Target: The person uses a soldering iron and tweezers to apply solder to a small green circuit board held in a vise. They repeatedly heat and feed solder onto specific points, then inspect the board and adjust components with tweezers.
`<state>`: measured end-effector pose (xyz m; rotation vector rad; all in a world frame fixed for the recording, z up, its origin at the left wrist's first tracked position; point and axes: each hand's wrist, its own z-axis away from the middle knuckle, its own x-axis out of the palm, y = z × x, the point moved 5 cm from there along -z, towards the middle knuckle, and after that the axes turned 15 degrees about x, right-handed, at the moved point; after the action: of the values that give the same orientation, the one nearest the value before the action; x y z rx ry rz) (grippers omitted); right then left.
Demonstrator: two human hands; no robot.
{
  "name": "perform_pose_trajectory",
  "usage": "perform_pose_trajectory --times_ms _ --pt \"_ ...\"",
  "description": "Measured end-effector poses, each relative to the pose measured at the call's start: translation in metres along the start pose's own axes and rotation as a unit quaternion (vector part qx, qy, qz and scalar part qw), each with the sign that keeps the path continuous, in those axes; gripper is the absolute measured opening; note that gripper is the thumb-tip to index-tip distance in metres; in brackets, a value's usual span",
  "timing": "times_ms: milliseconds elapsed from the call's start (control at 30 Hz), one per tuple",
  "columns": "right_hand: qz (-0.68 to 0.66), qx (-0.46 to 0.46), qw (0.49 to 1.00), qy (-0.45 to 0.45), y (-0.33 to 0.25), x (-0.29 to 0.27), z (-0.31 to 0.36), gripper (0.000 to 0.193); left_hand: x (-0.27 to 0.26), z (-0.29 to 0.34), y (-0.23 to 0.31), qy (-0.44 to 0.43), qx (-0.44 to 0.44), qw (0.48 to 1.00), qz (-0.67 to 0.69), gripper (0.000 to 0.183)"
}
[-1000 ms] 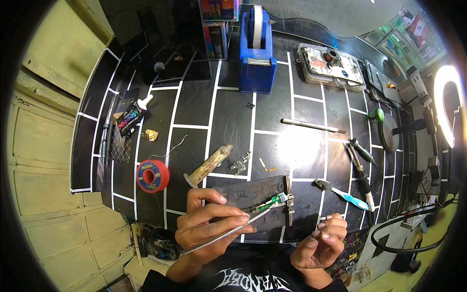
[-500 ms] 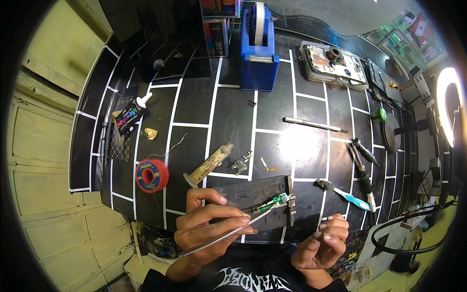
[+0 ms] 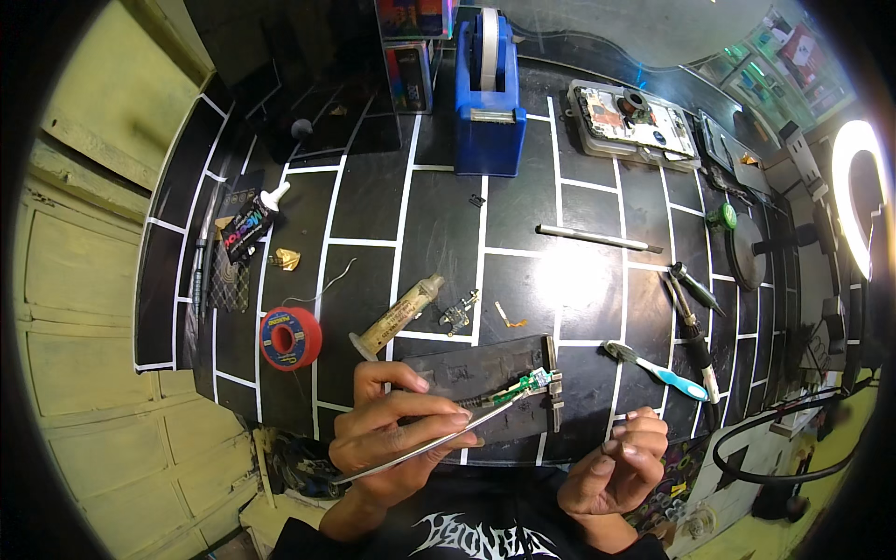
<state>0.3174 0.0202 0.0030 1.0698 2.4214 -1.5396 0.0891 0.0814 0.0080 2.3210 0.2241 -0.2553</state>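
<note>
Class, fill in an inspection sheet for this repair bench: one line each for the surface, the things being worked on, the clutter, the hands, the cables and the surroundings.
Surface: black mat with a white grid of lines.
Job's things: tweezers in the left hand, tips at a small green circuit board clamped in a dark holder.
Clutter: red solder spool, syringe, blue tape dispenser, opened phone, brush, glue tube.
Hands: left pinches the tweezers; right hand curled, contents cannot be told.
Cables: black cable looping at right.
Surroundings: ring light at right, yellow panels at left.
</note>
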Motion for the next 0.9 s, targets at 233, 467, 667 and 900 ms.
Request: perform_pose_trajectory --times_ms 233,467,667,900 --pt "-0.003 0.001 1.0 0.002 -0.003 -0.009 -0.002 0.03 0.001 0.001 0.006 0.026 -0.007 0.999 0.018 0.028" --pt "-0.011 0.002 1.0 0.021 -0.009 -0.01 -0.003 0.03 -0.004 0.002 0.011 0.043 -0.02 0.998 0.032 0.028" --pt "-0.003 0.001 0.999 0.035 -0.011 -0.009 -0.001 0.028 -0.007 0.002 0.01 0.041 -0.014 0.999 0.032 0.027" --pt "-0.009 0.004 0.999 0.04 -0.008 -0.006 0.001 0.028 -0.01 0.003 0.006 0.055 -0.014 0.998 0.031 0.025"
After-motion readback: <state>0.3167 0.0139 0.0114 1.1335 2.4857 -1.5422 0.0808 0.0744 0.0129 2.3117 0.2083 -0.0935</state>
